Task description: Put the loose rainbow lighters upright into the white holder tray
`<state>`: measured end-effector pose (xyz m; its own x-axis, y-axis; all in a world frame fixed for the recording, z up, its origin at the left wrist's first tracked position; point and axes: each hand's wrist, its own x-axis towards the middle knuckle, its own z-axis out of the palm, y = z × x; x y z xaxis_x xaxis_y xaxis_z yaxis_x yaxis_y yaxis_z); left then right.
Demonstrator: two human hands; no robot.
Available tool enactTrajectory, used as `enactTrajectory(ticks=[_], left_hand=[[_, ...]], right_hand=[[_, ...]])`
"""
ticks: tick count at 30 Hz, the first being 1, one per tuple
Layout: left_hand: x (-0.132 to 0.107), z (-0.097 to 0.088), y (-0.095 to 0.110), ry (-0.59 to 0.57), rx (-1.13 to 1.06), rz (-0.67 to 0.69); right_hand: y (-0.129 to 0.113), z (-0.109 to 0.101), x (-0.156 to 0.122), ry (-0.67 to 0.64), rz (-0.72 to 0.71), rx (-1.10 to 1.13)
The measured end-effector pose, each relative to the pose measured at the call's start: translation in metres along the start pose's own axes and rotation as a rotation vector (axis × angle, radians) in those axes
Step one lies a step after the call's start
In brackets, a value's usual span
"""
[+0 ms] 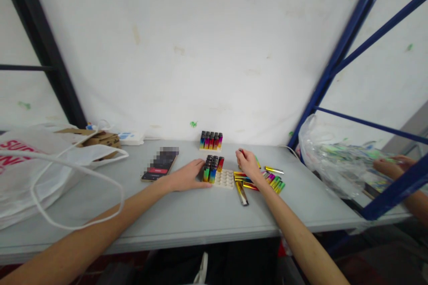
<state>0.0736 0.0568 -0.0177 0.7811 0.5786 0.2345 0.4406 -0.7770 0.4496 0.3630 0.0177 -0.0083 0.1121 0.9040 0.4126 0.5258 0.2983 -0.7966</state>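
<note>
Now left hand [187, 177] flat on table [200, 218], fingers apart, pressed against tray [225, 180] edge, probably steadying it. Tray's left rows hold upright lighters [212, 168]; other holes bare. Right hand [248, 164] over loose pile [272, 181] just right of tray, fingers curled shut on lighter [241, 151], mostly hidden. Pile kept close, likely for short reach. Full block [211, 140] further back; phone [160, 165] left

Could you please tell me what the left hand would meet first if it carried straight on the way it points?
Most likely the upright lighters standing in the white tray: the left hand points right at them, and its fingers seem almost against them, though depth is unclear.
</note>
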Motion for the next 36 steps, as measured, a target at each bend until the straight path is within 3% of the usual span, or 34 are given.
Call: enactTrajectory(ticks=[5, 11, 20, 30, 36], left_hand=[[0.001, 0.000, 0.001, -0.018, 0.015, -0.012], [0.000, 0.000, 0.001, 0.008, 0.000, 0.022], [0.000, -0.001, 0.004, 0.001, -0.008, 0.032], [0.001, 0.002, 0.001, 0.007, 0.002, 0.036], [0.000, 0.001, 0.001, -0.009, 0.002, 0.012]], right_hand=[[-0.007, -0.007, -0.003, -0.147, -0.077, -0.023], [-0.020, -0.016, -0.006, -0.199, -0.338, -0.300], [-0.030, -0.014, -0.013, -0.390, -0.153, -0.089], [-0.025, 0.003, -0.010, -0.447, -0.356, -0.475], [-0.022, -0.002, -0.008, -0.484, -0.317, -0.549]])
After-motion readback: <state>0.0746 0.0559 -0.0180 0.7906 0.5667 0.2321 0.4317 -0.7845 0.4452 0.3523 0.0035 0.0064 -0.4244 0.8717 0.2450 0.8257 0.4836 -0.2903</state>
